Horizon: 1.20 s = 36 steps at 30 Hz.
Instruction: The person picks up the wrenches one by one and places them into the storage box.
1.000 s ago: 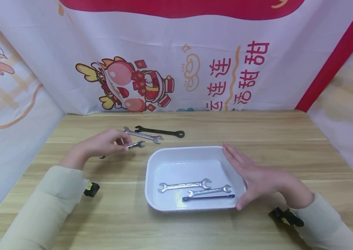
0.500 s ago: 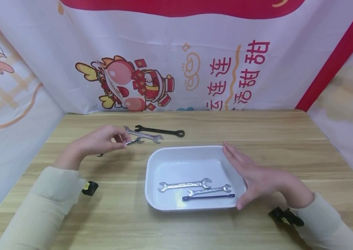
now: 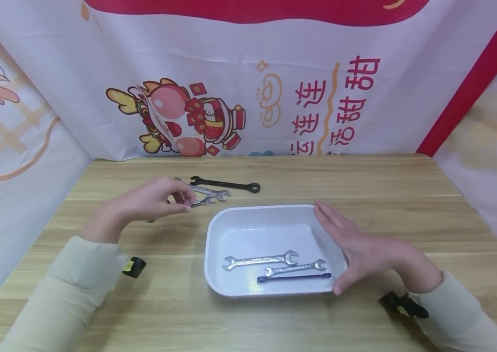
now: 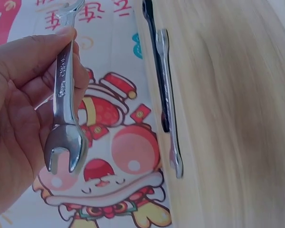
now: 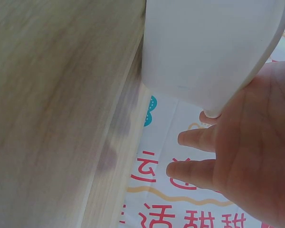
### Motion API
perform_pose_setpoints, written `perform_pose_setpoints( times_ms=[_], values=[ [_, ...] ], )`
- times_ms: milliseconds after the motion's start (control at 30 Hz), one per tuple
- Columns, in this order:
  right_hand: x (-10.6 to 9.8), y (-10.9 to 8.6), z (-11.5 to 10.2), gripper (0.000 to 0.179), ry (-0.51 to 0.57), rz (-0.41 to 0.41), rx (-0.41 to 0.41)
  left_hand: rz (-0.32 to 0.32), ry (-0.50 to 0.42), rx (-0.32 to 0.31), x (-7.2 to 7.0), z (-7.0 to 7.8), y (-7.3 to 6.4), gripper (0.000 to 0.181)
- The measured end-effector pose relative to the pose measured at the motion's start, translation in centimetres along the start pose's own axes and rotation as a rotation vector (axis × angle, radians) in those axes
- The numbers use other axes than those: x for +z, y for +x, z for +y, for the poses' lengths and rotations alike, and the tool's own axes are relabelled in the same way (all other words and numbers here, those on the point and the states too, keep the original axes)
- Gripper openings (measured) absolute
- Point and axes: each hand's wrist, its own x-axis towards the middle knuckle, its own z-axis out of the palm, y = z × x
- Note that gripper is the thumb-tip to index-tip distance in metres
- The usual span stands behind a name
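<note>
My left hand [image 3: 156, 198] pinches a silver open-end wrench [image 4: 63, 90] between thumb and fingers, above the back left of the table. In the left wrist view one open jaw of it points down past the palm. Just beyond it on the table lie a second silver open-end wrench [image 3: 211, 191] and a black combination wrench [image 3: 226, 185]. My right hand [image 3: 364, 254] spans the right end of a white tray [image 3: 248, 239], thumb at the front corner, fingertips at the back corner. In the right wrist view its fingers [image 5: 194, 173] extend straight along the tray's outside.
Inside the tray lie a larger silver wrench [image 3: 259, 261], a smaller silver wrench [image 3: 295, 269] and a dark blue wrench [image 3: 294, 278]. The wooden table [image 3: 186, 318] ends at a printed cloth backdrop [image 3: 239, 58], with cloth on both sides too.
My left hand, with the wrench in its fingers, drew slightly left and then moved right toward the tray. The right hand and the tray have stayed put.
</note>
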Motion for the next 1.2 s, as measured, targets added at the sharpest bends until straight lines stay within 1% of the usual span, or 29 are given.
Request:
perform_pose_setpoints(
  times_ms=[133,200,367,567,633,833,1100,1200],
  values=[
    [0.0,0.0,0.0,0.147,-0.004,0.000,-0.003,-0.010,-0.007,0.033,0.1,1.0,0.3,0.017],
    [0.0,0.0,0.0,0.146,-0.007,0.000,-0.006,-0.011,-0.010,0.060,0.2,1.4,0.4,0.018],
    [0.0,-0.1,0.0,0.146,-0.013,-0.002,-0.011,-0.009,-0.024,0.092,0.5,2.3,0.9,0.018],
    [-0.1,-0.1,0.0,0.146,-0.004,-0.004,-0.003,0.028,-0.047,0.139,1.0,3.2,1.3,0.020],
    [-0.1,-0.1,0.0,0.146,-0.001,-0.006,-0.003,0.032,-0.058,0.151,1.2,3.5,1.6,0.021],
    [-0.1,0.0,0.0,0.146,-0.008,-0.008,-0.002,0.014,-0.089,0.201,1.8,4.6,2.2,0.020],
    [-0.1,0.0,0.2,0.146,-0.008,-0.007,-0.006,-0.017,-0.103,0.305,2.6,6.0,3.2,0.018],
    [-0.1,-0.1,0.1,0.146,-0.015,-0.006,-0.002,-0.030,-0.109,0.327,2.9,6.4,3.6,0.019]
  ],
)
